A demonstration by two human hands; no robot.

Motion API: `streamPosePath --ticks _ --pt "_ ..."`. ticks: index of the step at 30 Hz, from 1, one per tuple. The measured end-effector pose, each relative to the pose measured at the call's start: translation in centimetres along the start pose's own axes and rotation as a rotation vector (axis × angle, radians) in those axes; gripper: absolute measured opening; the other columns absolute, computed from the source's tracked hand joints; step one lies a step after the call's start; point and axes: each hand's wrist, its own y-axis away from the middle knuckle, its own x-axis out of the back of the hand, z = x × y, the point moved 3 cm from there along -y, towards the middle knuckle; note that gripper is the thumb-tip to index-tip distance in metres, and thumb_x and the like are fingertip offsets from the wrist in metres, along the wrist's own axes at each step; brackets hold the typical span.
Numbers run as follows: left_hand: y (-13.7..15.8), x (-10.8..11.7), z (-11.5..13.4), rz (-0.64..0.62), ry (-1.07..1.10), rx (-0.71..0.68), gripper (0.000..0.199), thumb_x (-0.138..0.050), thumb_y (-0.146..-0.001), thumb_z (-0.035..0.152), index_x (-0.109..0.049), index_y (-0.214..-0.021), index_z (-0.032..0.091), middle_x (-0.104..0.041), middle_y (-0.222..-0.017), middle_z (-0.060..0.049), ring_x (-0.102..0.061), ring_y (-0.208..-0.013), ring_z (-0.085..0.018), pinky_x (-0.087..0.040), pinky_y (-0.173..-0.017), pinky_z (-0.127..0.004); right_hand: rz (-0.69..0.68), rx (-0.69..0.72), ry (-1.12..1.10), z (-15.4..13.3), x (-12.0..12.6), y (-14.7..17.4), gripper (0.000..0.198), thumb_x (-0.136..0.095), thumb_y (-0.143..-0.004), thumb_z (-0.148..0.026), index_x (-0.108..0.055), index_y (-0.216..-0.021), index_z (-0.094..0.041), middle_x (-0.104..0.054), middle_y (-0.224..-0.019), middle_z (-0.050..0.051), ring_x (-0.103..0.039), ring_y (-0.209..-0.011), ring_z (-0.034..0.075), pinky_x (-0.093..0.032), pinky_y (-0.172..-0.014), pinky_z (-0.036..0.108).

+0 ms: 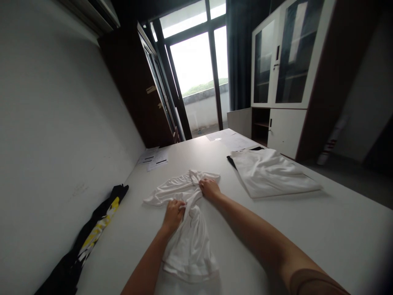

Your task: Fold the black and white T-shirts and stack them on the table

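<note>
A white T-shirt (pixel 193 229) lies bunched and wrinkled on the white table, its hem toward me and one sleeve spread to the left. My left hand (pixel 174 214) pinches the fabric at its left side, near the middle. Farther along the shirt, my right hand (pixel 210 188) has its curled fingers closed on the cloth close to the upper right part. Some fingertips are hidden in the folds.
On the right of the table (pixel 245 229) lies a folded white garment (pixel 270 172) over something black. A black garment with yellow print (pixel 98 229) lies along the left wall. Papers (pixel 158 157) rest at the far left, and a large sheet (pixel 230 141) at the far end. A cabinet (pixel 287 131) stands beyond.
</note>
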Motion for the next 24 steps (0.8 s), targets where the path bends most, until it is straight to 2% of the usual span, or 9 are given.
streamPosePath --ticks 2,6,11,15,18,21,24 --pt "-0.2 0.1 -1.0 0.018 -0.035 0.035 0.021 -0.053 -0.096 0.02 -0.071 -0.106 0.023 -0.066 -0.109 -0.007 -0.056 -0.11 -0.025 -0.042 -0.101 -0.038 -0.027 0.019 -0.002 -0.2 -0.4 0.1 0.028 -0.05 -0.101 -0.028 -0.074 -0.116 -0.024 -0.07 -0.116 0.014 -0.065 -0.107 0.027 -0.038 -0.096 0.037" --pt "-0.4 1.2 -4.5 0.065 -0.199 0.152 0.019 -0.053 -0.096 0.018 -0.07 -0.106 0.021 -0.067 -0.114 -0.008 -0.058 -0.112 -0.025 -0.039 -0.104 -0.04 0.012 -0.031 -0.054 0.5 -0.4 -0.2 0.029 -0.049 -0.1 -0.024 -0.074 -0.115 -0.022 -0.068 -0.116 0.014 -0.065 -0.102 0.025 -0.04 -0.09 0.032" --pt "0.4 3.4 -8.8 0.191 -0.421 0.361 0.021 -0.053 -0.094 0.015 -0.07 -0.105 0.019 -0.069 -0.119 -0.013 -0.05 -0.13 -0.031 -0.035 -0.108 -0.046 0.11 -0.156 -0.135 2.6 0.3 -1.1 0.03 -0.046 -0.1 -0.02 -0.072 -0.114 -0.02 -0.063 -0.116 0.012 -0.063 -0.097 0.022 -0.041 -0.086 0.029" --pt "1.0 4.1 -9.7 0.268 -0.462 0.503 0.024 -0.049 -0.094 0.015 -0.07 -0.105 0.019 -0.068 -0.125 -0.014 -0.046 -0.136 -0.034 -0.035 -0.108 -0.051 0.222 -0.265 -0.189 4.7 0.6 -1.6 0.033 -0.044 -0.097 -0.014 -0.071 -0.114 -0.019 -0.059 -0.12 0.013 -0.06 -0.099 0.022 -0.041 -0.089 0.03" --pt "0.5 3.7 -7.7 0.248 -0.413 0.393 0.03 -0.051 -0.091 0.012 -0.069 -0.113 0.021 -0.065 -0.133 -0.012 -0.045 -0.138 -0.032 -0.032 -0.114 -0.05 0.278 -0.284 -0.212 5.4 0.8 -1.5 0.033 -0.041 -0.097 -0.016 -0.07 -0.113 -0.019 -0.058 -0.118 0.013 -0.058 -0.102 0.024 -0.042 -0.091 0.03" --pt "-0.2 2.9 -4.2 0.128 -0.293 0.132 0.04 -0.051 -0.087 0.009 -0.067 -0.121 0.024 -0.063 -0.138 -0.008 -0.044 -0.141 -0.027 -0.023 -0.122 -0.048 0.378 -0.265 -0.17 4.9 1.3 -1.1 0.031 -0.044 -0.097 -0.021 -0.068 -0.118 -0.019 -0.056 -0.126 0.014 -0.053 -0.114 0.027 -0.039 -0.099 0.033" --pt "-0.2 2.4 -0.6 -0.005 -0.151 -0.081 0.041 -0.052 -0.085 0.008 -0.067 -0.119 0.026 -0.065 -0.134 -0.005 -0.046 -0.139 -0.024 -0.015 -0.126 -0.05 0.467 -0.167 -0.091 3.5 2.2 -0.5 0.032 -0.046 -0.098 -0.025 -0.065 -0.124 -0.019 -0.051 -0.139 0.014 -0.044 -0.127 0.029 -0.034 -0.106 0.037"
